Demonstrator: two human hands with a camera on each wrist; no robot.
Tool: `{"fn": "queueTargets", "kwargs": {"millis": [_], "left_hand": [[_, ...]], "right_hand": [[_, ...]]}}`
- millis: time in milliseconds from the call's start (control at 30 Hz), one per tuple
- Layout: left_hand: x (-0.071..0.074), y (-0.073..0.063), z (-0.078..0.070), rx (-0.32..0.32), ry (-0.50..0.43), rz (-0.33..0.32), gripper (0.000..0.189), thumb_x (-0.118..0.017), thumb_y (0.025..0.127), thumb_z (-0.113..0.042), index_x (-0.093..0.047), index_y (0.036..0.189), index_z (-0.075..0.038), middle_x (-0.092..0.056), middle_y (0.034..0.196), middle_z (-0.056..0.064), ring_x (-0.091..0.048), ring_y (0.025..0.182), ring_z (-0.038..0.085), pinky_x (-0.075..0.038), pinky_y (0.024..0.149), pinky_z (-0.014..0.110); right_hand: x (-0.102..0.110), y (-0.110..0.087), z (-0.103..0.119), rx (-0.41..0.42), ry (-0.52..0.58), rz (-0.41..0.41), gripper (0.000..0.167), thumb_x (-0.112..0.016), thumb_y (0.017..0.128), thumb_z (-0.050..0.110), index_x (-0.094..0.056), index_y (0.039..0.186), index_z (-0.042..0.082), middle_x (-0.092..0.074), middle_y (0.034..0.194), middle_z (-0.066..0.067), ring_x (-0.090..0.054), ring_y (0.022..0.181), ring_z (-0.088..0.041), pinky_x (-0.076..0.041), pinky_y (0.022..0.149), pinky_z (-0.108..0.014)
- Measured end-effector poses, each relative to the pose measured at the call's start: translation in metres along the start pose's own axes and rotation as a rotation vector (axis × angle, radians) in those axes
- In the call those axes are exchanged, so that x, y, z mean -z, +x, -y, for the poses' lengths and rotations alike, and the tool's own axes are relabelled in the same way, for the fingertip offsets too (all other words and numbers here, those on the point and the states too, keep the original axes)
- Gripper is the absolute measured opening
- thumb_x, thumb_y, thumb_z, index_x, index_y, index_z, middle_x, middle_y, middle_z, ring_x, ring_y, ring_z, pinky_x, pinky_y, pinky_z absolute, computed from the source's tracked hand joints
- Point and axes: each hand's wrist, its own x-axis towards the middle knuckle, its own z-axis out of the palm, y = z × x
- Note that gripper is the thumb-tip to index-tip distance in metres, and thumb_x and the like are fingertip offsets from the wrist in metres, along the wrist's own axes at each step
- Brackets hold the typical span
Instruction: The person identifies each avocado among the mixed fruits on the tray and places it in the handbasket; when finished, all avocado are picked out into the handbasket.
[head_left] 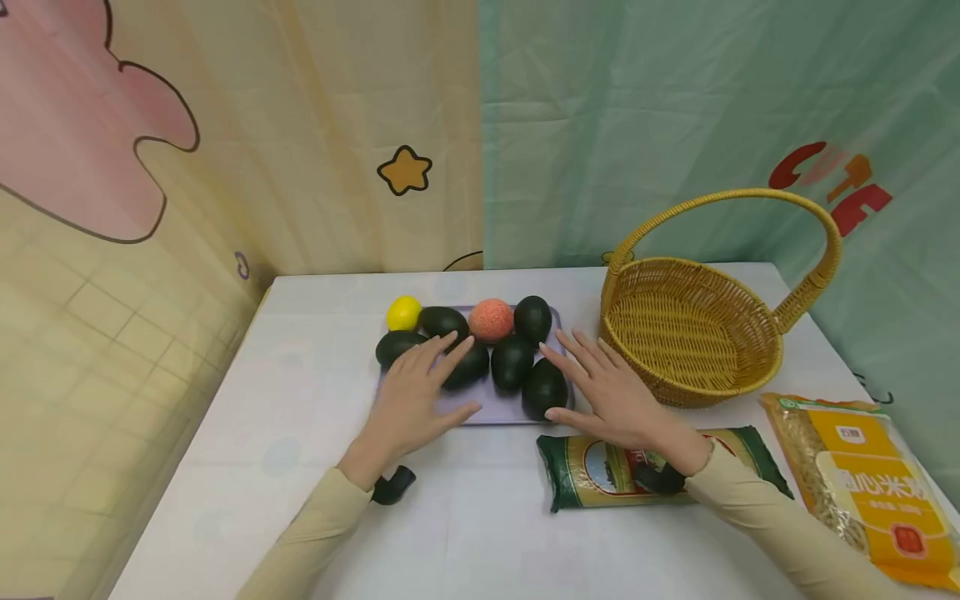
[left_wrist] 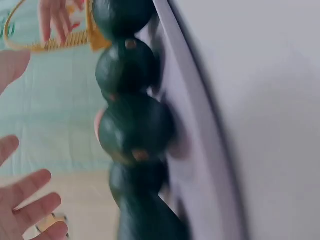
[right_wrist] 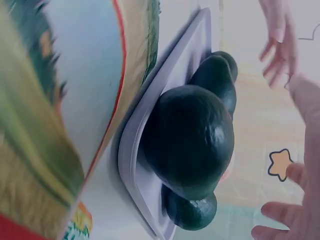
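Several dark green avocados (head_left: 512,364) lie close together on a pale purple tray (head_left: 491,410). At the tray's back edge are a yellow lemon (head_left: 404,313) and a round, rough-skinned pink-orange fruit (head_left: 491,321). My left hand (head_left: 411,402) is over the tray's left part, fingers spread, overlapping avocados in the head view. Over the right edge, my right hand (head_left: 611,390) spreads its fingers beside the nearest avocado (head_left: 545,390). Neither hand holds anything. In the right wrist view, a large avocado (right_wrist: 187,140) sits inside the tray's rim, with the right fingers (right_wrist: 282,212) apart from it.
A wicker basket (head_left: 678,392) with a tall handle stands right of the tray. In front, a green-and-gold package (head_left: 600,475) lies partly under my right wrist. A yellow-orange package (head_left: 862,483) lies at the table's right edge. Printed curtains hang behind the white table (head_left: 465,533).
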Motion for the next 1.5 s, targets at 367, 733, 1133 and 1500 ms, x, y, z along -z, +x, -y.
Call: {"fn": "queueTargets", "kwargs": {"millis": [367, 733, 1133, 1500], "left_hand": [[-0.004, -0.050, 0.029, 0.488, -0.246, -0.092, 0.084, -0.074, 0.078, -0.049, -0.039, 0.146, -0.013, -0.044, 0.125, 0.018, -0.039, 0.110, 0.033, -0.040, 0.080, 0.046], [-0.020, -0.067, 0.046, 0.634, -0.317, -0.057, 0.088, -0.078, 0.076, -0.044, -0.039, 0.144, -0.004, -0.042, 0.120, 0.025, -0.035, 0.109, 0.037, -0.034, 0.085, 0.047], [-0.031, -0.070, 0.056, 0.647, -0.321, -0.003, 0.088, -0.077, 0.076, -0.043, -0.039, 0.142, 0.000, -0.041, 0.124, 0.025, -0.032, 0.106, 0.039, -0.029, 0.084, 0.046], [-0.037, -0.074, 0.056, 0.672, -0.322, -0.020, 0.088, -0.079, 0.075, -0.042, -0.040, 0.142, -0.001, -0.042, 0.125, 0.023, -0.031, 0.105, 0.037, -0.026, 0.082, 0.043]], "right_hand": [[-0.001, 0.007, 0.003, -0.159, 0.188, -0.131, 0.072, -0.060, 0.089, 0.049, -0.037, 0.146, 0.011, -0.039, 0.144, -0.013, -0.039, 0.128, -0.030, -0.032, 0.100, -0.050], [-0.008, 0.013, 0.007, -0.353, 0.336, -0.124, 0.068, -0.058, 0.089, 0.054, -0.042, 0.142, 0.015, -0.048, 0.134, -0.009, -0.049, 0.118, -0.028, -0.042, 0.089, -0.051], [-0.016, 0.014, 0.011, -0.438, 0.334, -0.069, 0.070, -0.056, 0.087, 0.059, -0.046, 0.140, 0.015, -0.050, 0.125, -0.009, -0.054, 0.097, -0.024, -0.046, 0.068, -0.042], [-0.022, 0.013, 0.016, -0.450, 0.339, -0.054, 0.078, -0.062, 0.082, 0.060, -0.046, 0.140, 0.010, -0.053, 0.116, -0.013, -0.052, 0.087, -0.021, -0.044, 0.068, -0.035]]}}
